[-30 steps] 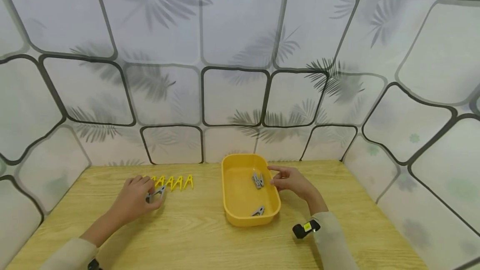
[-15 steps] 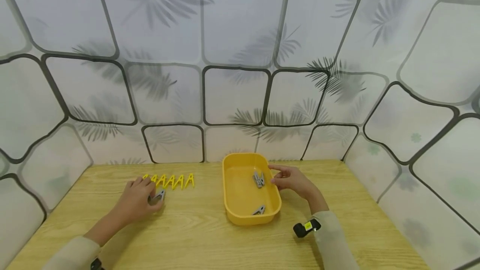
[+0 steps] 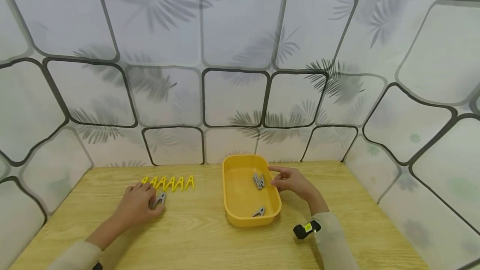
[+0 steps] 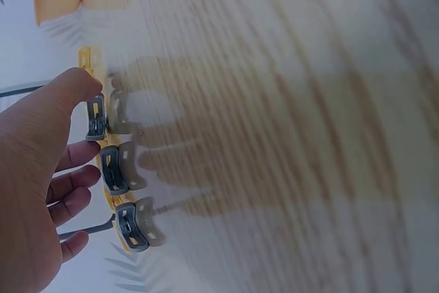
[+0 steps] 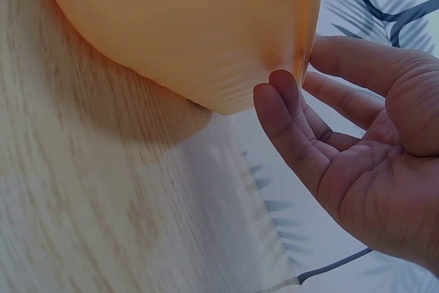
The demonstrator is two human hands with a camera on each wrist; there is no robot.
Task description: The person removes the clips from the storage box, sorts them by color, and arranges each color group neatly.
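Observation:
My left hand [image 3: 136, 203] is at the left of the table, its thumb and forefinger pinching a grey clothespin [image 3: 161, 199] that stands on the wood. In the left wrist view this clothespin [image 4: 97, 117] is between thumb and forefinger, and two more grey clothespins [image 4: 115, 169] stand in line below it, by the other fingers. Behind the hand runs a row of yellow clothespins [image 3: 171, 183], partly covered by it. My right hand [image 3: 294, 183] touches the right outer side of a yellow plastic basin [image 3: 225, 197] with loosely extended fingers. Several grey clothespins [image 3: 258, 181] lie inside the basin.
The light wood table [image 3: 195, 241] meets a patterned wall covering [image 3: 234, 95] behind the basin. Similar covering encloses the left and right sides. A black wrist camera [image 3: 306, 229] sits at the right sleeve.
My left hand has shifted slightly toward me with the grey clothespin, uncovering more of the yellow row. The right hand and the basin have stayed in place.

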